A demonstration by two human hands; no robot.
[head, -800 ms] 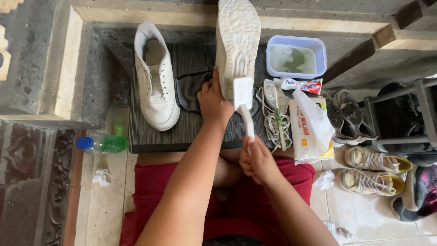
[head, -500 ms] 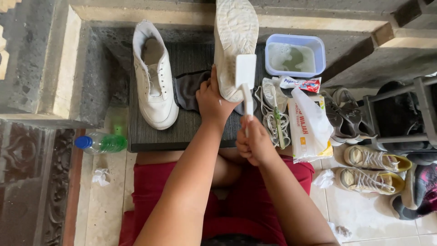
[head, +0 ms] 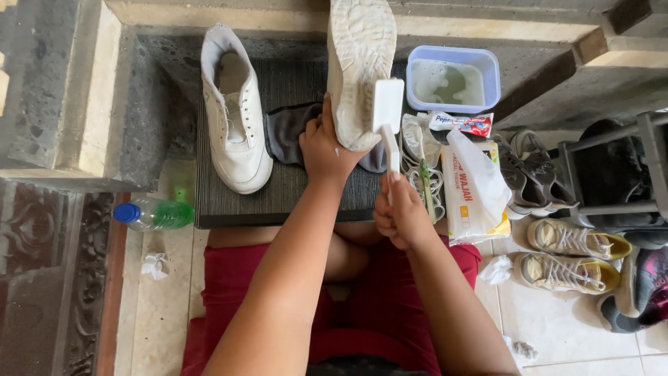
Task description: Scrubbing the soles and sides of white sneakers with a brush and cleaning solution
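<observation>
My left hand (head: 325,145) grips the heel end of a white shoe (head: 360,63), held sole-up over a dark ribbed board (head: 292,188). In my right hand (head: 400,212) is the handle of a white brush (head: 387,111), whose head rests against the sole's right edge. A second white shoe (head: 233,111) lies on the board to the left, opening up. Partly under the held shoe sits a grey cloth (head: 285,132). Behind the brush stands a blue tub of cloudy water (head: 452,80).
A toothpaste tube (head: 463,123), a tissue pack (head: 476,191) and loose white laces (head: 421,167) lie at the right. Several shoes (head: 570,240) and a dark rack (head: 619,167) stand further right. A plastic bottle (head: 154,214) and crumpled tissues (head: 154,264) lie on the tiled floor.
The brush has travelled up along the sole, from near the heel toward the middle. My left hand keeps the shoe in place.
</observation>
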